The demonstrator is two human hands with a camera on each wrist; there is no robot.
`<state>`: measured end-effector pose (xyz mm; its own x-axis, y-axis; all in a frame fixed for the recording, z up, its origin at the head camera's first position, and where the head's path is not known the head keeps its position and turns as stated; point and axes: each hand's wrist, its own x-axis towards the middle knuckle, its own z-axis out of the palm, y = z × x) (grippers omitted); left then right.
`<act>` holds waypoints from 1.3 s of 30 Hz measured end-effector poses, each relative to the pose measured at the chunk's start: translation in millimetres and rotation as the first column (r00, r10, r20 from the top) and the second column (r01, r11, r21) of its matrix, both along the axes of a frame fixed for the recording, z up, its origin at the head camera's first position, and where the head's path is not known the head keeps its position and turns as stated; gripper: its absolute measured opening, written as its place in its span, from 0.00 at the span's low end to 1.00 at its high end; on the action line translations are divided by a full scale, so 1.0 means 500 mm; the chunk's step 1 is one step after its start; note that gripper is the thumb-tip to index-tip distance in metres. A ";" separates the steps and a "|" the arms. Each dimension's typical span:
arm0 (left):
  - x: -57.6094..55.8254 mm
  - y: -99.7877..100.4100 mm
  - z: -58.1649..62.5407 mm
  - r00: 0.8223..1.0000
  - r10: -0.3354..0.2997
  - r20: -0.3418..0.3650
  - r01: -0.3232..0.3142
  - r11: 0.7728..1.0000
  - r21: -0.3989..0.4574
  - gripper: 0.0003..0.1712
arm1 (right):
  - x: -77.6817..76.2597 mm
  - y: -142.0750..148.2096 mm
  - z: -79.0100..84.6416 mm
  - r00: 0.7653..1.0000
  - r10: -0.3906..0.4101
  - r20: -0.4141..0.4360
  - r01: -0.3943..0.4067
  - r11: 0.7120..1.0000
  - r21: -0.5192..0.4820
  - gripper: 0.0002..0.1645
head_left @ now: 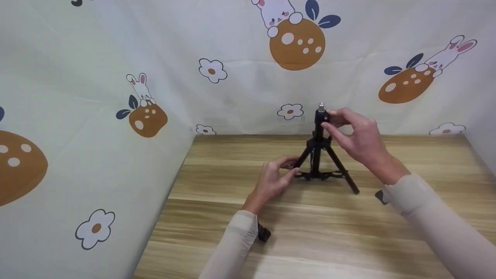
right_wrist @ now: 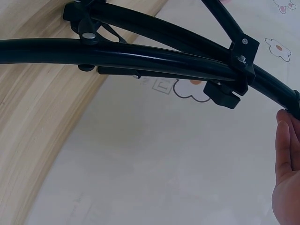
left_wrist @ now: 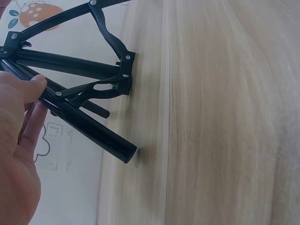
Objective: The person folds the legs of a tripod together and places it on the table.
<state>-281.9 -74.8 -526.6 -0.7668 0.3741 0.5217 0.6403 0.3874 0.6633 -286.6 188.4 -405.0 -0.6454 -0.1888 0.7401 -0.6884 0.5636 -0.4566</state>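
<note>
A small black tripod (head_left: 316,157) stands upright near the back of the wooden table, its legs spread and a silver screw (head_left: 321,107) on top. My left hand (head_left: 273,179) pinches its left leg between thumb and fingers; the left wrist view shows the thumb lying on that leg (left_wrist: 93,129) near a brace joint. Up at the top of the centre column, my right hand (head_left: 360,133) pinches the black collar (head_left: 321,116) from the right side. In the right wrist view the fingertips touch the column (right_wrist: 274,89) at the frame's right edge.
A small black part (head_left: 264,234) lies on the table (head_left: 310,240) beside the left sleeve. Another dark piece (head_left: 381,197) shows partly from under the right cuff. Behind and to the left, a white cloth (head_left: 240,97) printed with rabbits and flowers borders the table.
</note>
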 end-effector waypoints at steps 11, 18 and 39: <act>-0.004 0.006 0.005 1.000 -0.015 -0.008 0.015 1.000 0.024 0.18 | 0.000 -0.001 0.001 1.000 -0.006 -0.023 0.006 1.000 0.003 0.18; -0.004 0.011 0.006 1.000 -0.002 -0.019 0.002 1.000 0.025 0.19 | 0.000 0.001 0.001 1.000 -0.003 -0.029 0.003 1.000 -0.003 0.18; -0.005 0.016 0.012 1.000 0.003 -0.010 -0.002 0.998 0.060 0.18 | -0.001 0.001 -0.001 1.000 -0.008 -0.008 0.008 1.000 0.009 0.18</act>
<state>-284.4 -67.0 -520.7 -0.7622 0.3403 0.5507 0.6462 0.3488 0.6788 -287.1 188.8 -405.5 -0.6414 -0.1906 0.7432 -0.6872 0.5733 -0.4461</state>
